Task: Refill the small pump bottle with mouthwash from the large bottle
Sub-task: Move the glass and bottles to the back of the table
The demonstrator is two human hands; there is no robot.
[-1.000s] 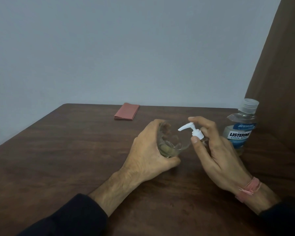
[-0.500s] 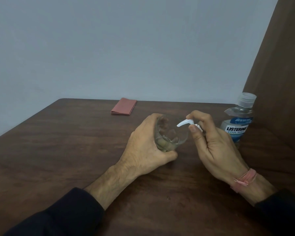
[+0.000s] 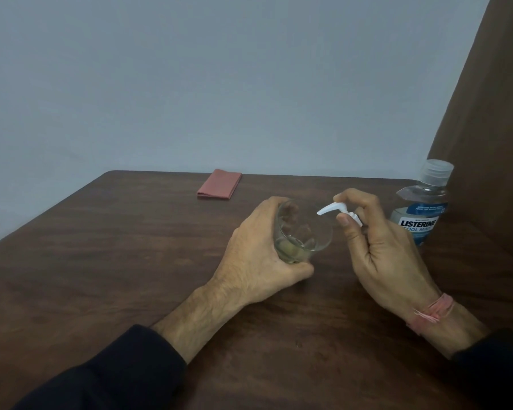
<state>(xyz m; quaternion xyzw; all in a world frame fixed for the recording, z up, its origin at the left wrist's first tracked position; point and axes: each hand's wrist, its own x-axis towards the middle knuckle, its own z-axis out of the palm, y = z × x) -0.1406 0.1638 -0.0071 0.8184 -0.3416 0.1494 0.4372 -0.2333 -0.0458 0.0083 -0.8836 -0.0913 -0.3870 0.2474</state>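
My left hand [image 3: 258, 255] is wrapped around a clear glass [image 3: 305, 232], tilted so its mouth faces right, with a little pale liquid at the bottom. My right hand [image 3: 388, 255] grips the small pump bottle, whose body is hidden in my palm. Only its white pump head [image 3: 332, 208] shows, the nozzle over the glass rim, my index finger on top and my thumb beside the collar. The large Listerine bottle [image 3: 421, 214] stands upright behind my right hand, its clear cap on.
A folded red cloth [image 3: 219, 188] lies near the far edge of the dark wooden table [image 3: 101, 261]. A brown curtain [image 3: 492, 143] hangs close on the right, just behind the large bottle. A grey wall is beyond the table.
My right index finger has curled over the pump head, which now sits lower, with less of its white neck showing. The glass stays tilted in my left hand.
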